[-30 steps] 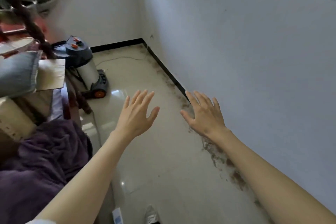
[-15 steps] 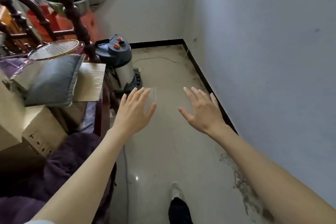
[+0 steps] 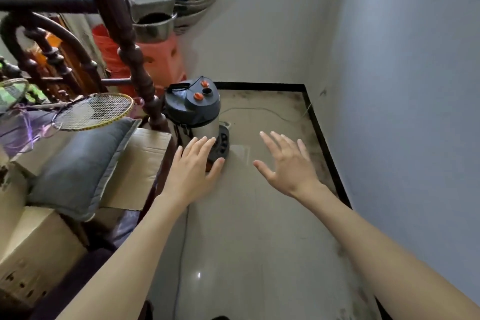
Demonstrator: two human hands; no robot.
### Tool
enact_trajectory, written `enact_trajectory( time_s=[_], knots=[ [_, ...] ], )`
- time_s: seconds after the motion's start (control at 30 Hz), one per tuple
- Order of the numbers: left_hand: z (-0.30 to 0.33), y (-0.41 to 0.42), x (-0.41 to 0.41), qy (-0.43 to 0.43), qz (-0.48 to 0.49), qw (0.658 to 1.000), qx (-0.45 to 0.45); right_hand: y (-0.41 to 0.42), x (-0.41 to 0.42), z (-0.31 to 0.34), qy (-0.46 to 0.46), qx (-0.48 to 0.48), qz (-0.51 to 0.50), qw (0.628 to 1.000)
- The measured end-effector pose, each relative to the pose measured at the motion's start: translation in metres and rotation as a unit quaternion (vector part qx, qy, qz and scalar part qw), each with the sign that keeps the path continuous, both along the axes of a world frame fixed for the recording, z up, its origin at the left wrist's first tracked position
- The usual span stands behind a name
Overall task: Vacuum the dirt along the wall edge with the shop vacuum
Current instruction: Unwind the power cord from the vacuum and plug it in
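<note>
The shop vacuum (image 3: 194, 111) stands on the tiled floor near the far corner, a steel drum under a dark lid with orange knobs, on a black wheeled base. My left hand (image 3: 193, 169) hovers in front of its base with fingers spread, holding nothing. My right hand (image 3: 287, 162) is stretched out over the floor to the right, also spread and empty. Dark dirt (image 3: 318, 161) lies along the black skirting of the right wall (image 3: 405, 112). No hose is visible.
A thin cord (image 3: 262, 110) runs across the floor behind the vacuum. On the left are cardboard boxes (image 3: 33, 249), a grey cushion (image 3: 80, 163), a badminton racket (image 3: 93, 111) and a dark wooden bedpost (image 3: 130, 60). An orange stool (image 3: 166, 60) carries metal pots.
The view has moved forward and turned left, so the vacuum is much closer. Both outstretched hands now reach near it, the left one in front of its base.
</note>
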State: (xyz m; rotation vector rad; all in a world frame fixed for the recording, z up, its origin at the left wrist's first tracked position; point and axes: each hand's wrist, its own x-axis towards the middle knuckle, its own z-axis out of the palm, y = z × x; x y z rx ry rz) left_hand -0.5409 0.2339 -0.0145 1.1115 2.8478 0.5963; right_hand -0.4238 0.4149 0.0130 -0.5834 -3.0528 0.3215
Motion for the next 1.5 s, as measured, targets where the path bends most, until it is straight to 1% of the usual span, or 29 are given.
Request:
enact_trajectory(
  time_s=[0.23, 0.43, 0.63, 1.0, 1.1, 1.3, 1.5],
  knots=[
    [-0.013, 0.042, -0.103, -0.014, 0.036, 0.999, -0.006, 0.048, -0.12, -0.011, -0.019, 0.01, 0.044, 0.999],
    [-0.039, 0.076, -0.217, -0.044, 0.056, 0.997, -0.019, 0.085, -0.239, -0.033, -0.033, 0.007, 0.048, 0.998],
    [-0.049, 0.117, -0.323, -0.038, 0.061, 0.997, -0.027, 0.114, -0.342, -0.048, -0.033, -0.012, 0.043, 0.998],
    [-0.098, 0.183, -0.459, -0.087, 0.087, 0.991, -0.059, 0.179, -0.491, -0.099, -0.066, -0.056, 0.075, 0.993],
    [-0.118, 0.208, -0.502, -0.095, 0.107, 0.988, -0.056, 0.205, -0.537, -0.119, -0.063, -0.077, 0.087, 0.991],
    [-0.156, 0.249, -0.565, -0.141, 0.152, 0.976, -0.073, 0.247, -0.612, -0.157, -0.099, -0.091, 0.127, 0.983],
    [-0.204, 0.262, -0.623, -0.161, 0.19, 0.965, -0.084, 0.266, -0.681, -0.2, -0.114, -0.1, 0.171, 0.974]
  ],
)
